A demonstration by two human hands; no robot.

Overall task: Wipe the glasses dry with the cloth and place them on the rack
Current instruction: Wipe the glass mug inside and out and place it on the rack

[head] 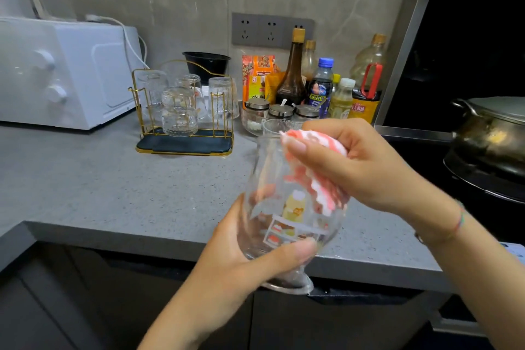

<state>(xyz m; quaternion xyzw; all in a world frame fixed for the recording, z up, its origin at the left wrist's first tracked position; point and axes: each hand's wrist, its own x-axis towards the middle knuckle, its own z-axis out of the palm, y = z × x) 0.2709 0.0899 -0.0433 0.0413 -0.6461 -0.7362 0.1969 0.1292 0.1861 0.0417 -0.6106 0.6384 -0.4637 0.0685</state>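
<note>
While the printed glass (284, 207) is gripped low down by the left hand (241, 261), thumb curled across its near wall, the pink-and-white cloth (321, 176) is pinched against its rim at 1 o'clock by the right hand (360, 165). The glass is held tilted above the counter (113, 193) edge, base nearest the camera. The rack (184, 147), loaded with upturned glasses (179, 112), stands at 10 o'clock, well apart. The left fingers are only dimly seen through the glass, much of the cloth is covered, and whether it reaches inside cannot be told.
</note>
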